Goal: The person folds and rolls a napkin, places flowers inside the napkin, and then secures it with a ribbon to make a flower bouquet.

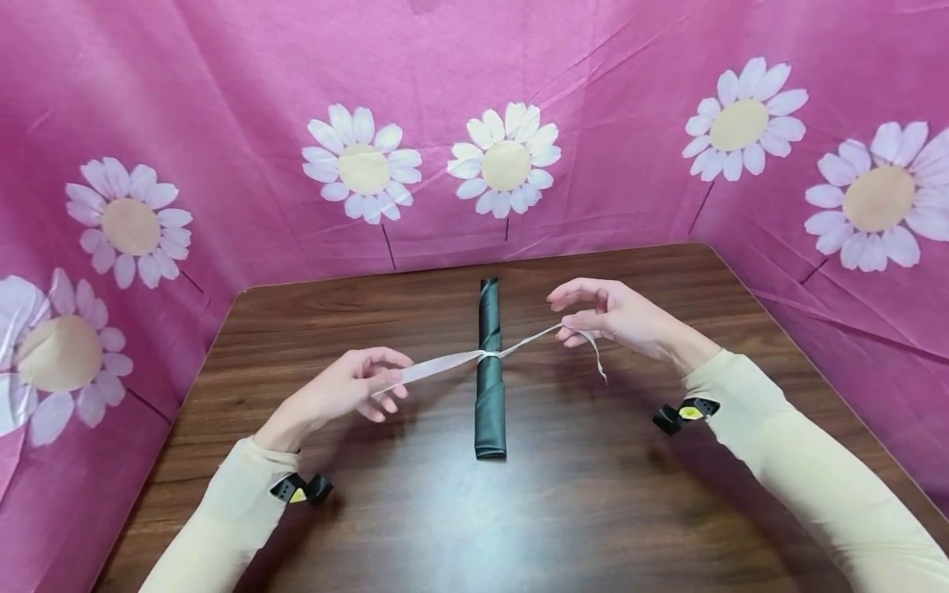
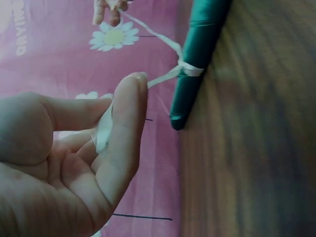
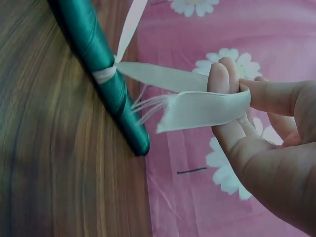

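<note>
A dark green satiny roll of cloth (image 1: 489, 412) lies lengthwise on the table. Round its middle runs a white ribbon (image 1: 441, 365), crossed in a knot on top, as the left wrist view also shows at the knot (image 2: 182, 66). My left hand (image 1: 344, 385) pinches one ribbon end between thumb and fingers, left of the roll. On the other side my right hand (image 1: 615, 317) pinches the second end, whose frayed tail (image 3: 197, 111) hangs past the fingers. Both ribbon lengths stretch from the knot out to the hands, raised above the tabletop.
The brown wood-grain table (image 1: 356, 511) spreads under both arms. Pink cloth (image 1: 460, 58) printed with white daisies hangs along its back and sides. A black band with a small device (image 1: 300, 490) is on each wrist, over pale sleeves.
</note>
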A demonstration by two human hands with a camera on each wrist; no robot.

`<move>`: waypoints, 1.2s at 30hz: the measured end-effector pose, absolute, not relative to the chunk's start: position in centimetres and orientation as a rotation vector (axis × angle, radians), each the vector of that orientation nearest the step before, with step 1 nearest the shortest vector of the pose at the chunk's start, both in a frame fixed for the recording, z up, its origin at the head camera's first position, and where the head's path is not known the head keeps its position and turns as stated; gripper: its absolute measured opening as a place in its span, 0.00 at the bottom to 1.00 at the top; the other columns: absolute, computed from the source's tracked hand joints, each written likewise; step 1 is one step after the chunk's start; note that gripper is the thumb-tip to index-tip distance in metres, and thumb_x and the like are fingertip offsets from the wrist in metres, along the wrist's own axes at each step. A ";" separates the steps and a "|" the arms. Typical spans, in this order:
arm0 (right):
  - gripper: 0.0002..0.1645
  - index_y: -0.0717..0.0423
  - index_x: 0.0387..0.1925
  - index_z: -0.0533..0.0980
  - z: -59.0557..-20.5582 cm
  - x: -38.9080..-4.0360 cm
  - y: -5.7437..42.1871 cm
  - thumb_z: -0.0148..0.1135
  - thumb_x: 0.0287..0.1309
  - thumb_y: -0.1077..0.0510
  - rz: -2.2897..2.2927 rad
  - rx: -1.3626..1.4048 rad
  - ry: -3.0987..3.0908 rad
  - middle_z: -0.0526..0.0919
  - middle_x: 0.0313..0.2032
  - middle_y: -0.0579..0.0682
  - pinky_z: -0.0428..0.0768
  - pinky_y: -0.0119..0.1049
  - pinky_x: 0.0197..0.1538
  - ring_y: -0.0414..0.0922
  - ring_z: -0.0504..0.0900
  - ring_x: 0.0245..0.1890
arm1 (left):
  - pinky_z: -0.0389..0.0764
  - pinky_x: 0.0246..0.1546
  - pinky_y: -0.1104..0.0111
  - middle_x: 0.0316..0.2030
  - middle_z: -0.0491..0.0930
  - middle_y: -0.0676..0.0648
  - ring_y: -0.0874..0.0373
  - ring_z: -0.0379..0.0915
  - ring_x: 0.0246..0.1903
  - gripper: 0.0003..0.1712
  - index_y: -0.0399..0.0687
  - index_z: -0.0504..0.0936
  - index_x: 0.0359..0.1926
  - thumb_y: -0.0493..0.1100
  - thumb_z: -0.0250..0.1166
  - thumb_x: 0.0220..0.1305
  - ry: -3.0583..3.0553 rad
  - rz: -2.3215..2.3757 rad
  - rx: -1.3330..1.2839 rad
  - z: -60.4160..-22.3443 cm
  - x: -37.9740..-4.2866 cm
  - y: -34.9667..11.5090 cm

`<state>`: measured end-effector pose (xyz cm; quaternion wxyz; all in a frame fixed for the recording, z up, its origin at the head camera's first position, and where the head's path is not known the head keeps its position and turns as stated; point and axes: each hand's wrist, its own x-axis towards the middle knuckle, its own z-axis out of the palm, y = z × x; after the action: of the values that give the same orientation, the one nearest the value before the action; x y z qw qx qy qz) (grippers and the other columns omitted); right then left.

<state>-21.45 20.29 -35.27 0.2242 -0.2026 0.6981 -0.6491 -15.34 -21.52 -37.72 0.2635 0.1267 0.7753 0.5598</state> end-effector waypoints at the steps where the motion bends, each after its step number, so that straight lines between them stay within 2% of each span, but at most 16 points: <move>1: 0.21 0.61 0.59 0.73 -35.5 -21.5 20.4 0.60 0.67 0.72 -1.794 -0.555 1.934 0.74 0.55 0.61 0.84 0.49 0.49 0.54 0.87 0.42 | 0.86 0.33 0.52 0.39 0.82 0.31 0.47 0.83 0.33 0.18 0.34 0.73 0.62 0.38 0.56 0.77 2.094 1.493 0.353 -38.1 -15.2 -21.5; 4: 0.19 0.61 0.58 0.73 -36.0 -21.7 20.7 0.59 0.67 0.72 -1.801 -0.537 1.948 0.75 0.54 0.60 0.83 0.49 0.50 0.56 0.87 0.44 | 0.86 0.35 0.51 0.40 0.82 0.30 0.45 0.83 0.34 0.17 0.34 0.74 0.61 0.38 0.57 0.77 2.105 1.417 0.386 -39.0 -14.9 -21.5; 11: 0.19 0.61 0.59 0.73 -37.0 -21.9 20.7 0.62 0.70 0.64 -1.683 -0.526 1.951 0.77 0.53 0.62 0.79 0.60 0.53 0.64 0.82 0.53 | 0.85 0.39 0.54 0.39 0.84 0.36 0.49 0.81 0.37 0.19 0.35 0.75 0.60 0.41 0.59 0.76 2.210 1.266 0.490 -39.8 -14.8 -21.4; 15: 0.21 0.61 0.61 0.72 -37.2 -21.8 20.6 0.62 0.70 0.61 -1.579 -0.559 1.996 0.75 0.57 0.62 0.79 0.60 0.53 0.64 0.82 0.52 | 0.83 0.38 0.58 0.42 0.85 0.39 0.48 0.80 0.37 0.20 0.35 0.77 0.60 0.44 0.61 0.75 2.338 1.178 0.574 -39.7 -15.0 -21.2; 20: 0.23 0.58 0.65 0.71 -36.8 -21.4 20.4 0.60 0.73 0.57 -1.426 -0.616 2.059 0.73 0.63 0.62 0.83 0.55 0.50 0.59 0.82 0.50 | 0.82 0.37 0.63 0.46 0.84 0.38 0.44 0.80 0.41 0.21 0.36 0.78 0.59 0.46 0.63 0.73 2.411 1.149 0.614 -39.7 -15.1 -21.3; 22: 0.23 0.58 0.66 0.70 -36.6 -21.3 20.3 0.58 0.74 0.56 -1.417 -0.630 2.035 0.71 0.65 0.62 0.83 0.54 0.50 0.60 0.81 0.54 | 0.82 0.38 0.63 0.45 0.83 0.38 0.44 0.80 0.42 0.21 0.35 0.78 0.59 0.46 0.63 0.73 2.400 1.157 0.621 -39.7 -15.1 -21.4; 25: 0.24 0.60 0.67 0.68 -36.3 -21.2 20.4 0.56 0.75 0.56 -1.455 -0.629 1.983 0.69 0.66 0.64 0.79 0.59 0.54 0.66 0.77 0.59 | 0.81 0.42 0.63 0.46 0.83 0.39 0.47 0.80 0.45 0.22 0.37 0.78 0.59 0.47 0.62 0.74 2.396 1.144 0.639 -39.6 -15.2 -21.4; 27: 0.24 0.60 0.67 0.69 -36.0 -21.3 20.6 0.55 0.76 0.55 -1.435 -0.639 2.015 0.70 0.66 0.63 0.78 0.59 0.57 0.64 0.76 0.61 | 0.80 0.46 0.61 0.48 0.83 0.41 0.50 0.80 0.47 0.22 0.38 0.78 0.60 0.49 0.62 0.74 2.410 1.130 0.666 -39.5 -15.2 -21.3; 32: 0.22 0.53 0.65 0.75 -34.8 -21.7 21.2 0.56 0.75 0.51 -1.020 -0.902 2.444 0.79 0.61 0.52 0.75 0.52 0.61 0.48 0.79 0.60 | 0.79 0.50 0.59 0.53 0.83 0.48 0.57 0.79 0.49 0.19 0.48 0.81 0.59 0.52 0.61 0.75 2.568 1.092 0.772 -38.7 -15.6 -21.4; 34: 0.21 0.54 0.64 0.76 -34.3 -21.9 21.5 0.56 0.75 0.52 -0.823 -1.047 2.614 0.81 0.59 0.52 0.73 0.52 0.62 0.49 0.78 0.60 | 0.80 0.49 0.58 0.53 0.83 0.50 0.57 0.80 0.48 0.18 0.50 0.81 0.58 0.52 0.61 0.75 2.658 1.077 0.813 -38.2 -15.9 -21.7; 36: 0.22 0.58 0.65 0.75 -33.8 -22.2 21.8 0.56 0.76 0.54 -0.690 -1.137 2.730 0.79 0.61 0.57 0.71 0.55 0.64 0.54 0.77 0.62 | 0.80 0.50 0.57 0.55 0.83 0.50 0.56 0.80 0.50 0.19 0.49 0.81 0.60 0.52 0.60 0.75 2.773 1.036 0.866 -37.6 -16.4 -22.0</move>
<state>-22.20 21.82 -33.78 0.0523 -0.3737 0.8978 -0.2269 -16.44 -21.98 -37.64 0.0289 0.2806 0.8987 0.3358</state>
